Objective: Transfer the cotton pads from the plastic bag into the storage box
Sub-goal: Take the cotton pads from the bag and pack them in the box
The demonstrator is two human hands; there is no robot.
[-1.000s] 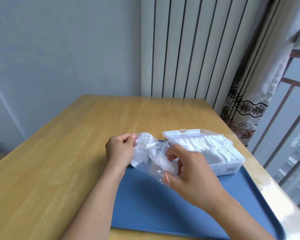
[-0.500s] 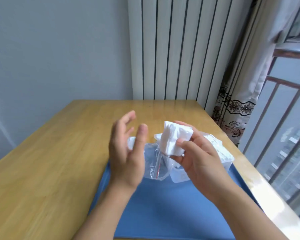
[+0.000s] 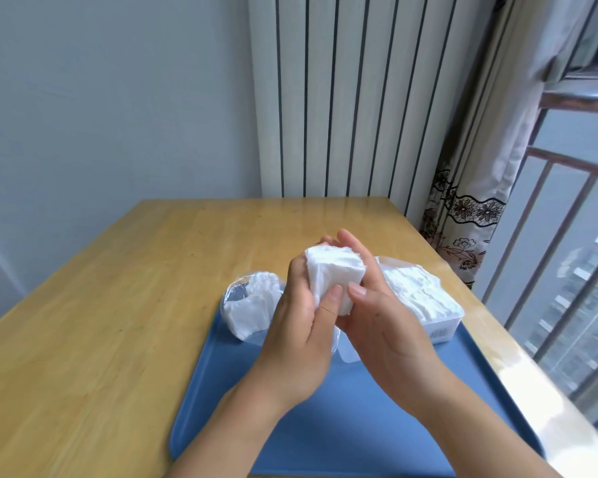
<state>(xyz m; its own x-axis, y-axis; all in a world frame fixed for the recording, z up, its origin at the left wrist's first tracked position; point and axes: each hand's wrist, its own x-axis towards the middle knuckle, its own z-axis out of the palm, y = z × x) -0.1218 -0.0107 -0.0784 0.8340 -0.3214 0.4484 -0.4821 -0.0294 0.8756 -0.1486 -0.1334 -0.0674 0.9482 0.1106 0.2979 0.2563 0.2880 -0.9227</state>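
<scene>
A white stack of cotton pads [image 3: 332,274] is held up above the tray, squeezed between my left hand [image 3: 299,326] and my right hand [image 3: 377,315]. The clear plastic bag [image 3: 247,305] lies on the tray's far left corner with more white pads inside it. Behind my right hand stands the white storage box [image 3: 442,326], open and packed with pads [image 3: 415,288]. My hands hide the box's left end.
A blue tray [image 3: 342,426] lies on the wooden table [image 3: 118,322] under my hands. A white ribbed radiator [image 3: 342,98] stands behind the table. A patterned curtain [image 3: 470,208] and a railed window [image 3: 567,253] are on the right.
My right hand pulled a stack of pads out of the bag and lifted it. My left hand let go of the bag and closed on the stack too. The bag now lies on the tray.
</scene>
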